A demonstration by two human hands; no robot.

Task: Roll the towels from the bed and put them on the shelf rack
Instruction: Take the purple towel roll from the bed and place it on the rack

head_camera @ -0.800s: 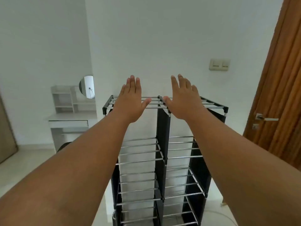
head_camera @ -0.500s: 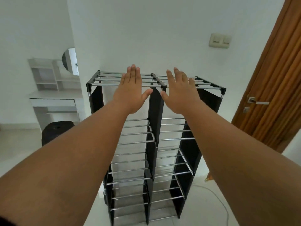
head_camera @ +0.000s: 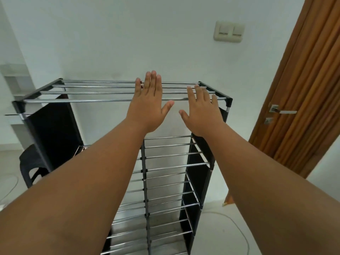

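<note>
Metal rack [head_camera: 117, 100] under flat hands [head_camera: 150, 105].

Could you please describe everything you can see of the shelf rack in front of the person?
The shelf rack stands upright on the pale floor against the white wall. It has a black frame, shiny metal rods forming several tiers, a central divider and black fabric-like side panels. No towels show on the tiers in view. Both open hands, left hand and right hand, are spread over its top rods.
</note>
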